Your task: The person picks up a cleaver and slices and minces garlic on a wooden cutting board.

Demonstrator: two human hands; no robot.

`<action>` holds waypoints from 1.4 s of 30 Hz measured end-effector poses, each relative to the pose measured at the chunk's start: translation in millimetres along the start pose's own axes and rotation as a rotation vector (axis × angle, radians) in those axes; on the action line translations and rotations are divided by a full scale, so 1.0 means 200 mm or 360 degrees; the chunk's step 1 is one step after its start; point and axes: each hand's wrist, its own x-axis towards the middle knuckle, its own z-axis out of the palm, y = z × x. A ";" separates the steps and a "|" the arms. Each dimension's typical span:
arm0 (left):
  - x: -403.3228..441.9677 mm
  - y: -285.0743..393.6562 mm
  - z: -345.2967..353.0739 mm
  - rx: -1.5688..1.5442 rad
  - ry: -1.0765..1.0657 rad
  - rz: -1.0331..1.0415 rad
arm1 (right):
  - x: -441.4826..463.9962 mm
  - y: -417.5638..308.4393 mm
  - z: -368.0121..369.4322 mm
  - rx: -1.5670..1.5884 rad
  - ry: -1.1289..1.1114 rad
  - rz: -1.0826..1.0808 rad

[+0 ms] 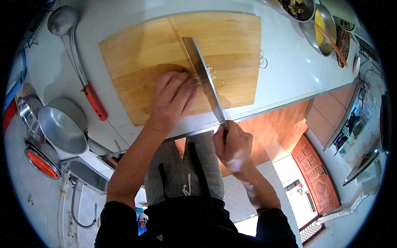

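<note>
A wide cleaver (203, 74) stands on edge over the wooden cutting board (136, 62), its handle wrapped by my right hand (234, 144) at the board's near side. Just left of the blade, my left hand (173, 97) rests on the board with fingers curled around a small pale piece of food, mostly hidden under the fingertips. Small pale cut bits (212, 72) lie on the board to the right of the blade.
On the counter's left are a ladle with a red handle (94, 101) and a metal pot (64, 128). At the back right stand a bowl of dark food (295, 8) and a bowl of yellow liquid (320, 31) with chopsticks (333, 45). A sink (89, 175) is at lower left.
</note>
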 end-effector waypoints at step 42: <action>-0.02 0.00 -0.01 -0.0036 0.0012 0.0002 | 0.01 -0.02 -0.03 0.0000 -0.0048 0.0058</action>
